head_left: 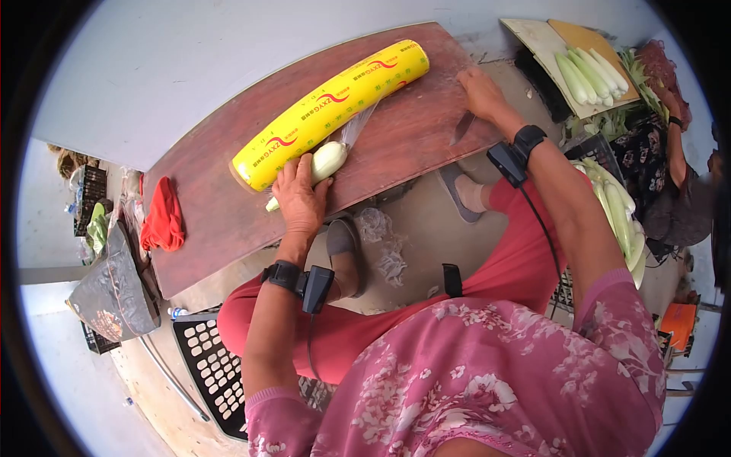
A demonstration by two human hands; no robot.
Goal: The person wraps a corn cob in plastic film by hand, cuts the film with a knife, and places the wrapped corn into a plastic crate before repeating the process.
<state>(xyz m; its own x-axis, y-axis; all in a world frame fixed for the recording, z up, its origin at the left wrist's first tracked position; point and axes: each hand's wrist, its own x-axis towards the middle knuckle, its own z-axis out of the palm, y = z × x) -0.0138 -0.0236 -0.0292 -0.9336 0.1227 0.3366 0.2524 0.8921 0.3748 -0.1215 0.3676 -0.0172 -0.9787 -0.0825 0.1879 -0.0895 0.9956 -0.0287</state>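
My left hand (301, 194) is closed around a pale green stalk-like vegetable (329, 162) on the reddish-brown board (228, 221). Clear cling film (359, 129) stretches from the vegetable to a large yellow roll of film (331, 110) lying diagonally just behind it. To the right, my right hand (485, 95) rests with extended fingertips on the board near its right end. Beside that hand's lower edge lies a dark knife blade (461, 128); its handle is hidden.
A red cloth (163, 217) lies at the board's left end. Pale stalks (590, 76) are stacked on a panel at upper right, with more (615, 209) beside my right arm. A black crate (209, 365) stands at lower left. Crumpled film (384, 240) litters the floor. Another person (670, 160) is at far right.
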